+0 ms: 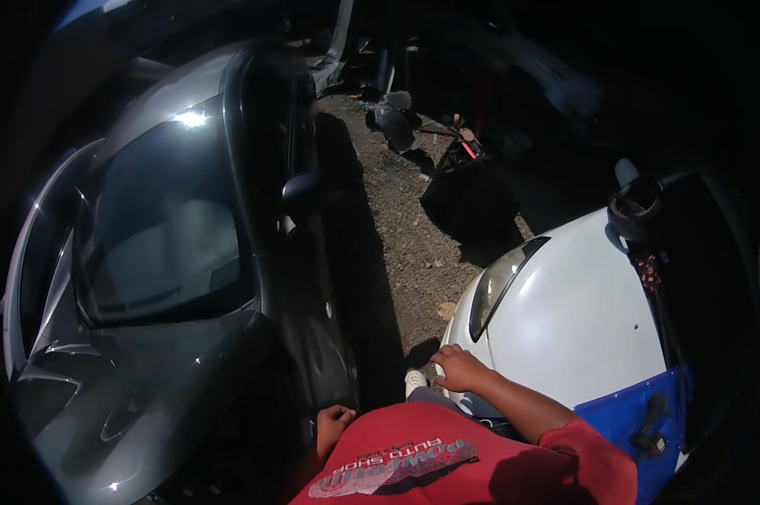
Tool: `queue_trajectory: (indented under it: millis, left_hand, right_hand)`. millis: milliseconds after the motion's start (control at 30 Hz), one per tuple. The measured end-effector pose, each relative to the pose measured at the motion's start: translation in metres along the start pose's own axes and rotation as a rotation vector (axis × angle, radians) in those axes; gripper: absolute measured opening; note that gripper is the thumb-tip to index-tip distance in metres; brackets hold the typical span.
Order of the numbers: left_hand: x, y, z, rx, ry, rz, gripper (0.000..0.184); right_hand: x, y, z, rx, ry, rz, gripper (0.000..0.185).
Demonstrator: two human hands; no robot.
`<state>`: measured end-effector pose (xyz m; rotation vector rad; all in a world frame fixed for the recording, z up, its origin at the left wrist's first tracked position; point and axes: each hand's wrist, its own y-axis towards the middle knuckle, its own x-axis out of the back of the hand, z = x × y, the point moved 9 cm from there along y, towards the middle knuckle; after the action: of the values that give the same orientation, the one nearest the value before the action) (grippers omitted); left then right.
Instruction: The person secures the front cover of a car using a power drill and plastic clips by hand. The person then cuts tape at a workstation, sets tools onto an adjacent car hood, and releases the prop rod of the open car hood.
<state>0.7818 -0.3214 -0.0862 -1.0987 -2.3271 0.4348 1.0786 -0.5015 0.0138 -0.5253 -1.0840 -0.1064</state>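
Note:
Low in the head view, my left hand (336,418) hangs beside the dark car (304,353), its fingers curled in loosely. Nothing shows in it. My right hand (462,369) is at the front corner of the white car (573,303), just below its headlight (499,290). Its fingers are bent but apart and hold nothing that I can see; whether they press on the bodywork I cannot tell. A blue cover or panel (607,417) lies along the white car's near side, with a black tool-like object (652,427) on it.
A gravel strip (405,227) runs between the two cars. Farther along it are a large black bag-like object (468,198) and dark loose parts (394,122). A round black item (635,206) sits on the white car's far edge, beside a patterned piece (648,273). Deep shadow hides the surroundings.

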Motion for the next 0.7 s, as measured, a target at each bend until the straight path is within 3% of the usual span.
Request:
queue_trajectory:
  millis: [100, 300, 400, 600, 700]
  left_hand:
    - [0.006, 0.026, -0.049, 0.016, -0.017, -0.020, 0.019]
    - [0.003, 0.154, -0.161, -0.033, -0.085, -0.021, 0.017]
    - [-0.003, 0.232, -0.249, -0.195, -0.115, -0.007, 0.016]
    - [0.037, 0.336, -0.471, -0.463, -0.039, -0.051, 0.012]
    - [0.087, 0.385, -0.534, -0.583, -0.129, -0.181, 0.007]
  right_hand:
    - [0.029, 0.045, 0.000, 0.018, 0.036, 0.025, 0.051]
    - [0.040, 0.154, -0.079, 0.046, 0.023, 0.112, 0.054]
    - [0.061, 0.214, -0.138, 0.050, 0.061, 0.085, 0.054]
    - [0.183, 0.318, -0.216, 0.045, -0.002, 0.063, 0.055]
    - [0.257, 0.379, -0.230, 0.100, -0.046, -0.001, 0.050]
